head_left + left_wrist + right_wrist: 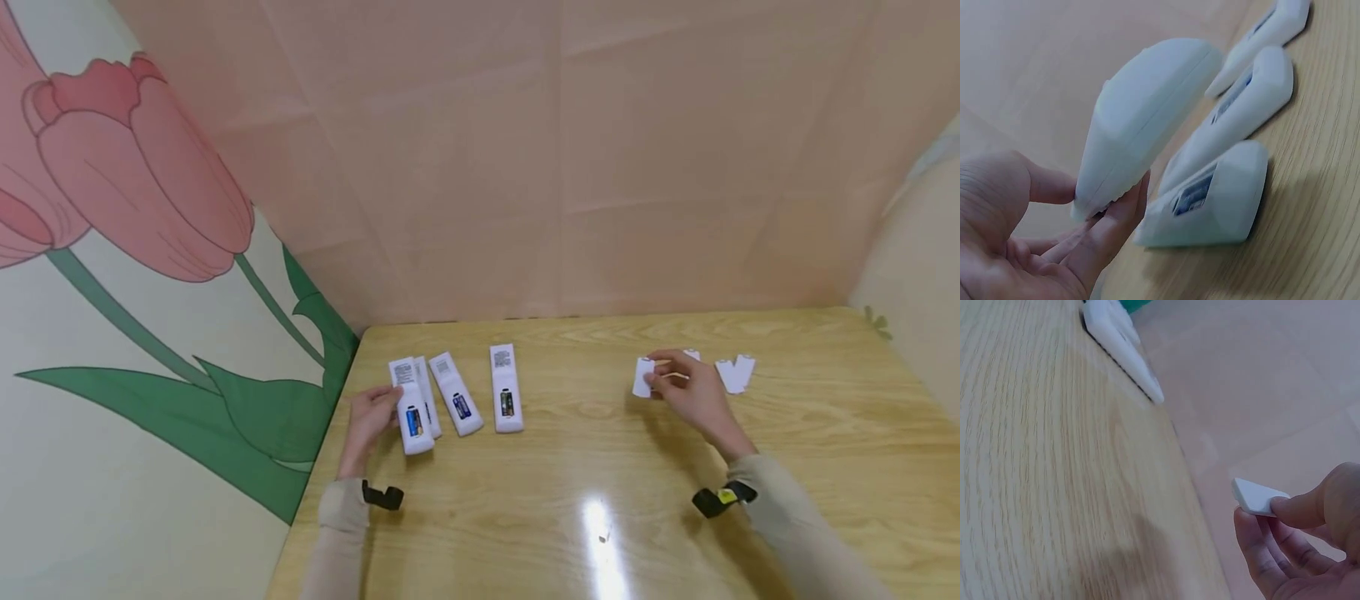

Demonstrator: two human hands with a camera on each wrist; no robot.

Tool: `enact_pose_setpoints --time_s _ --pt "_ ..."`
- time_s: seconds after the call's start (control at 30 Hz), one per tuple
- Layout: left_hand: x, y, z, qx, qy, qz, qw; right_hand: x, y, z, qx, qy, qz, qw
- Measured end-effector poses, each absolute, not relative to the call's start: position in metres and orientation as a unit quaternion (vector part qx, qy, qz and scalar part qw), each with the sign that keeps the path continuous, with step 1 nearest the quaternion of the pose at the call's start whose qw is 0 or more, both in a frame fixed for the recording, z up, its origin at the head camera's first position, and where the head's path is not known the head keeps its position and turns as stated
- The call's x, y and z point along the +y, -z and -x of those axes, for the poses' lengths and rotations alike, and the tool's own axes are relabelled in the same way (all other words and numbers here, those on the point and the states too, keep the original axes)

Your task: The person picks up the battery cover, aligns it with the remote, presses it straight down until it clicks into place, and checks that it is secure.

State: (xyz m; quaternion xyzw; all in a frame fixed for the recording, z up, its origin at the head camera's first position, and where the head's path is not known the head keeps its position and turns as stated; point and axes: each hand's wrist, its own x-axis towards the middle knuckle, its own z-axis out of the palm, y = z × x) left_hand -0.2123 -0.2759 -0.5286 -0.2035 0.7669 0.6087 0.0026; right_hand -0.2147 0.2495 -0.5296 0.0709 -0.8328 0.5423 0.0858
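Note:
My left hand (371,421) pinches a white remote control (411,408) between thumb and fingers, its battery bay uncovered with batteries showing. In the left wrist view that remote (1141,112) is lifted and tilted above the others. Partly behind it lies a second white remote (427,396). Two more remotes, one slanted (456,393) and one upright in view (506,387), lie to the right, back side up with batteries exposed. On the right, my right hand (693,396) pinches a small white battery cover (642,377) by its edge, held above the table (1257,497).
Several more white battery covers (735,375) lie beyond my right hand, one (692,354) partly hidden by it. The wooden table (540,500) ends at a pink cloth backdrop (555,167). A tulip-painted wall (150,333) borders the left edge.

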Motion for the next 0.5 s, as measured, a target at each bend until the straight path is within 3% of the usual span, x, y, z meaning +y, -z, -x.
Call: enact_pose_setpoints --time_s 0.5 --pt "-0.24 0.534 0.22 0.748 -0.635 0.191 0.01 0.246 0.522 0.209 -0.825 -0.556 -0.071 0.076"
